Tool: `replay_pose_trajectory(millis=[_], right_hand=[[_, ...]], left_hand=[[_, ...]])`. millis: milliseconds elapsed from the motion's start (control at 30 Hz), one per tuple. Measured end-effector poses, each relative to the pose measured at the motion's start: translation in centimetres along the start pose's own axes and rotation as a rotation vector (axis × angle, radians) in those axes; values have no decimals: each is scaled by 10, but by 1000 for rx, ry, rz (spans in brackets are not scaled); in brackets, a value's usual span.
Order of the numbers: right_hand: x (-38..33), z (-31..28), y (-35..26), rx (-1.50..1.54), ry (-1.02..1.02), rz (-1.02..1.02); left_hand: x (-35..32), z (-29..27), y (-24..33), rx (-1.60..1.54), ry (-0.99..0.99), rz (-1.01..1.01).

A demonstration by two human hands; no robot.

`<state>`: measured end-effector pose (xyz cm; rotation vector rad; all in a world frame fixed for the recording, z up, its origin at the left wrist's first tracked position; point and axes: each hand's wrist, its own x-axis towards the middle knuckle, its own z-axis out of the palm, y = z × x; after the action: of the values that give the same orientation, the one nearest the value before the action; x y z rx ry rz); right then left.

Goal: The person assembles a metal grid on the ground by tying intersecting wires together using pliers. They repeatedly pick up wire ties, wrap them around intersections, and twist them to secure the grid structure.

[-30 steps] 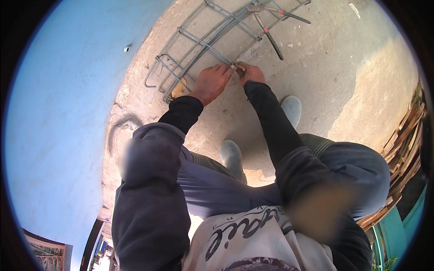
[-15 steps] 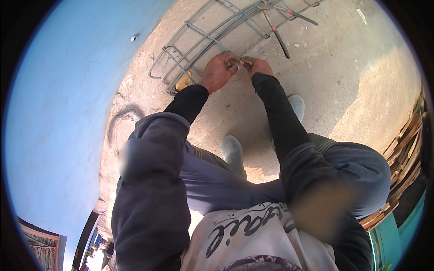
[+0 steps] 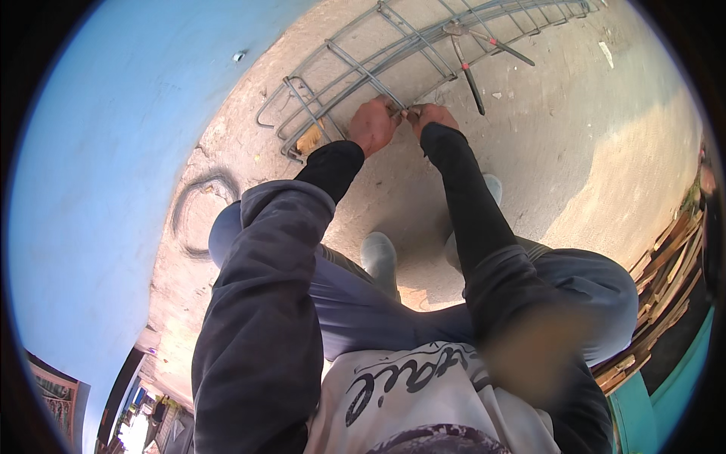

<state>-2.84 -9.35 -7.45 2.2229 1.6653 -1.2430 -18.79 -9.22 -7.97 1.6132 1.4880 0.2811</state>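
Observation:
A long steel rebar cage of grey bars and rectangular stirrups lies on the floor in front of me. At its near long side, my left hand is closed, fingertips pressed against the corner of a stirrup. Just to its right, my right hand pinches at that same corner, almost touching the left. What lies between my fingertips is too small to make out. Farther right, pincers with dark handles and red bands rest spread on the cage, jaws toward the bars.
A blue wall rises on the left. Beside it lies a loop of dark wire on the concrete floor. A yellowish scrap sits under the cage's near left end. Stacked wooden strips stand at the right. My boots are below my hands.
The view has shifted, so more of the cage shows at the far right. My hands have stayed together and now meet right at the stirrup's corner. The pincers stay on the cage.

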Motion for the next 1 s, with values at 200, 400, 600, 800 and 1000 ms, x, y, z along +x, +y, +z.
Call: replay_pose_trajectory(millis=[200, 400, 600, 800, 1000], right_hand=[[-6, 4, -6, -67, 46, 1], [-5, 6, 0, -61, 77, -17], [-16, 1, -15, -60, 62, -13], [-3, 6, -1, -56, 57, 5], [10, 15, 9, 30, 60, -113]], left_hand=[[11, 8, -5, -857, 70, -408], [17, 16, -8, -1051, 91, -548], [25, 17, -30, -1091, 167, -525], [-9, 28, 22, -663, 448, -320], [-21, 44, 12, -305, 530, 84]])
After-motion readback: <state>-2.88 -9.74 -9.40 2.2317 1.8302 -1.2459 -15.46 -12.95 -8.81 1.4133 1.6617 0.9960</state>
